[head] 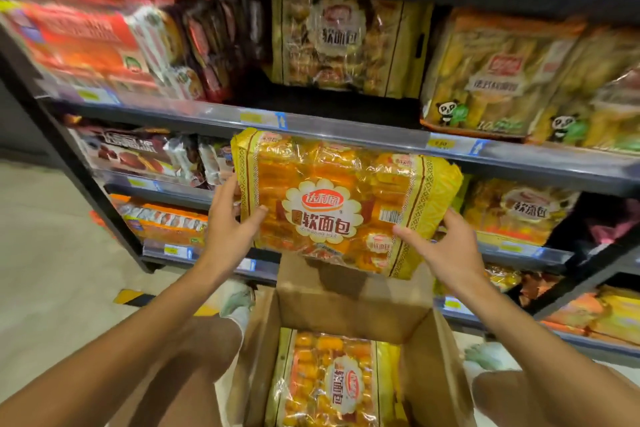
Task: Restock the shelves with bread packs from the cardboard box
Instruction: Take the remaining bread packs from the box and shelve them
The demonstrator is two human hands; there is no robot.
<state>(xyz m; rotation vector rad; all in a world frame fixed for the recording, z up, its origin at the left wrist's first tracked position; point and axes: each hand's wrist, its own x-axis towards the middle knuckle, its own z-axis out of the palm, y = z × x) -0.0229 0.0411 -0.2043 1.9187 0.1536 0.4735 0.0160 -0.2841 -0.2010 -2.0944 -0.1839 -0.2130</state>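
Both hands hold one yellow bread pack [332, 198] in the air, above the open cardboard box [353, 302] and in front of the shelf edge [346, 130]. My left hand [232, 218] grips its left side, and my right hand [440, 243] grips its lower right corner. Another bread pack [332, 381] of the same kind lies inside the box, between my knees. On the shelf above, a matching bread pack [343, 42] stands at the back, with a dark gap [325, 100] in front of it.
Panda-marked yellow packs [519, 80] fill the shelf to the right of the gap, and red and brown snack packs [145, 45] fill it to the left. Lower shelves carry more bread packs [519, 211]. The pale floor [52, 253] lies open on the left.
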